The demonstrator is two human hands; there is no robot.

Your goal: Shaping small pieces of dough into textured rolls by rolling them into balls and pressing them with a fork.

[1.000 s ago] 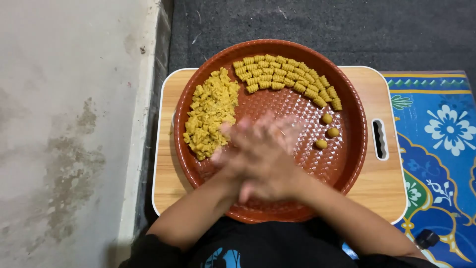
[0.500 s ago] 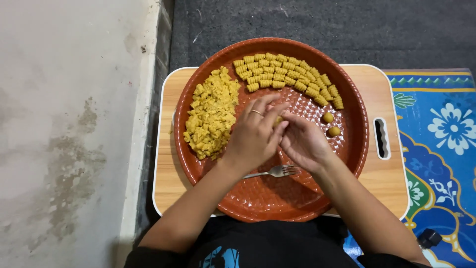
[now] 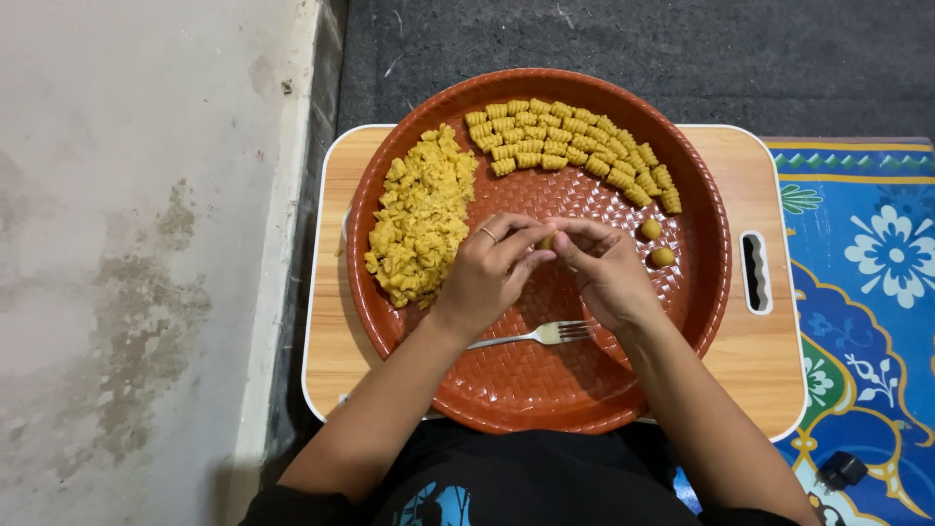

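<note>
**Fingers meeting over a small lump of dough, mid-tray**

Sweeping from the left: a bare, stained grey concrete floor (image 3: 136,244) is filling that whole side, then a pale wooden board with rounded corners (image 3: 336,341) is coming into view, carrying the round reddish-brown woven-pattern tray (image 3: 531,390).

On the tray's left portion, a loose heap of crumbly yellow dough (image 3: 421,219) is sitting, a good deal of it not yet shaped. Just beside it, the left hand (image 3: 487,268), a ring on one finger, is curling inward, its fingertips narrowing onto a small yellow dough piece (image 3: 548,241) right at the tray's middle. The right hand (image 3: 609,273) is coming in from the other side, fingers pinched close on the same piece, so both hands are gripping it together between their tips. Most of the piece is hidden by the fingers, so its shape is hard to tell.

Below the hands, a silver metal fork (image 3: 541,334) is lying flat on the tray, partly under the wrists, touched by neither hand's fingers.

Up along the far rim, ridged yellow curled pieces (image 3: 575,146) are lining up in a neat arc of rows, so a fair batch looks finished. To the right of the hands, two small smooth yellow dough balls (image 3: 655,244) are waiting, apparently rolled but not ridged.

Judging by heap against rows, the work looks perhaps halfway along.

Far right, a blue floral-patterned mat (image 3: 867,263) is edging the board.
</note>
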